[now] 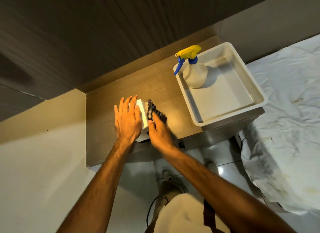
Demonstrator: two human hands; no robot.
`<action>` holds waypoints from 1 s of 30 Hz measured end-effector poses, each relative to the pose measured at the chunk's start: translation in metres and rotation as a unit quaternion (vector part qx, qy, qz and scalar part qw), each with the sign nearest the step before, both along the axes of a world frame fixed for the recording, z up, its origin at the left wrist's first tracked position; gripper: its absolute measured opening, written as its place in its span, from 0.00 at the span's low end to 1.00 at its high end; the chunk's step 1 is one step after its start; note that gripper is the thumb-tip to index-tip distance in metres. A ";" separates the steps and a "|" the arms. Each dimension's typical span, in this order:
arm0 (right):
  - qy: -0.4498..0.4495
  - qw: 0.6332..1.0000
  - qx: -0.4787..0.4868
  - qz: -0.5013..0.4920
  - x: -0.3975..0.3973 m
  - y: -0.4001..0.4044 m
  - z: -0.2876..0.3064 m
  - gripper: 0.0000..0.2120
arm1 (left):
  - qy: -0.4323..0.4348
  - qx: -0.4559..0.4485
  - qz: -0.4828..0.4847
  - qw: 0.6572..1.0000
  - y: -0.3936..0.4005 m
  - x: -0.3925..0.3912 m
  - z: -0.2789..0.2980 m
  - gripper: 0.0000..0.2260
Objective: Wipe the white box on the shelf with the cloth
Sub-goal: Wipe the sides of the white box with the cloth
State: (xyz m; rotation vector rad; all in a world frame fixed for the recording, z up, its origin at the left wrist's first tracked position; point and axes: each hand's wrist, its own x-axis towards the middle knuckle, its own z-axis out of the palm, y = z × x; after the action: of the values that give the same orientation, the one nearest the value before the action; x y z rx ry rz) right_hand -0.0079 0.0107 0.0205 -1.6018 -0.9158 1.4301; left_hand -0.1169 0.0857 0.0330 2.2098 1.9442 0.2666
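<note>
A small white box (pixel 143 111) stands on the wooden shelf (pixel 164 87), near its front edge. My left hand (pixel 127 118) lies flat over the box's top and left side, fingers spread, covering most of it. My right hand (pixel 160 131) presses a dark striped cloth (pixel 155 111) against the box's right side. The cloth bunches up between my fingers and the box, and part of it trails onto the shelf.
A white plastic tray (pixel 256 94) sits at the shelf's right end with a spray bottle (pixel 194 73) with a yellow and blue head standing in it. A bed with a crumpled white sheet (pixel 285 111) lies to the right. A dark wall rises behind.
</note>
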 end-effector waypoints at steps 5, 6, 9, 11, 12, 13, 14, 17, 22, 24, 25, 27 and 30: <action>0.017 0.999 0.046 0.013 0.004 0.055 0.014 0.21 | 0.025 -0.003 -0.009 1.000 0.000 -0.002 -0.001 0.27; 0.024 0.999 0.023 0.008 0.007 0.062 0.009 0.21 | 0.012 -0.001 -0.001 1.000 0.000 -0.001 -0.001 0.26; 0.018 0.998 -0.055 0.012 0.012 0.052 -0.008 0.21 | -0.001 0.004 -0.001 1.000 -0.001 0.000 -0.001 0.25; 0.010 0.997 -0.069 0.029 0.010 0.022 -0.013 0.22 | -0.001 0.004 -0.003 1.000 -0.001 0.000 -0.001 0.24; 0.012 0.998 -0.059 0.033 0.010 0.008 -0.011 0.22 | 0.000 0.005 -0.003 1.000 0.000 0.000 0.000 0.24; 0.019 0.999 -0.038 0.031 0.010 -0.002 -0.007 0.22 | 0.002 0.007 -0.003 1.000 0.000 0.000 0.000 0.24; 0.031 0.999 -0.006 0.025 0.011 -0.003 -0.003 0.21 | 0.003 0.007 -0.003 1.000 0.000 0.000 0.000 0.23; 0.053 0.996 0.071 0.032 0.014 0.028 0.010 0.21 | 0.037 0.003 -0.013 0.999 0.000 -0.002 0.000 0.22; 0.040 0.999 -0.022 0.020 0.015 0.063 -0.001 0.21 | 0.007 0.002 0.001 1.000 -0.002 0.002 0.002 0.23; 0.026 0.997 -0.062 0.024 0.013 0.042 -0.011 0.22 | 0.004 0.002 -0.002 1.000 -0.002 0.002 0.002 0.23; 0.017 0.998 -0.060 0.028 0.010 0.029 -0.013 0.22 | 0.001 0.002 -0.003 1.000 -0.002 0.002 0.002 0.23; 0.007 0.999 -0.025 0.034 0.004 0.009 -0.010 0.23 | -0.001 0.005 -0.001 1.000 -0.001 0.001 0.003 0.24; 0.018 0.999 0.025 0.022 0.001 0.029 -0.003 0.23 | 0.000 0.006 0.002 1.000 -0.002 0.002 0.003 0.25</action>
State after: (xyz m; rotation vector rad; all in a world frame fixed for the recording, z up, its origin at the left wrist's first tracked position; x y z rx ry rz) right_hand -0.0070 0.0394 0.0179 -1.5229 -0.9647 1.4501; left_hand -0.1145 0.0836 0.0363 2.2133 1.9530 0.2785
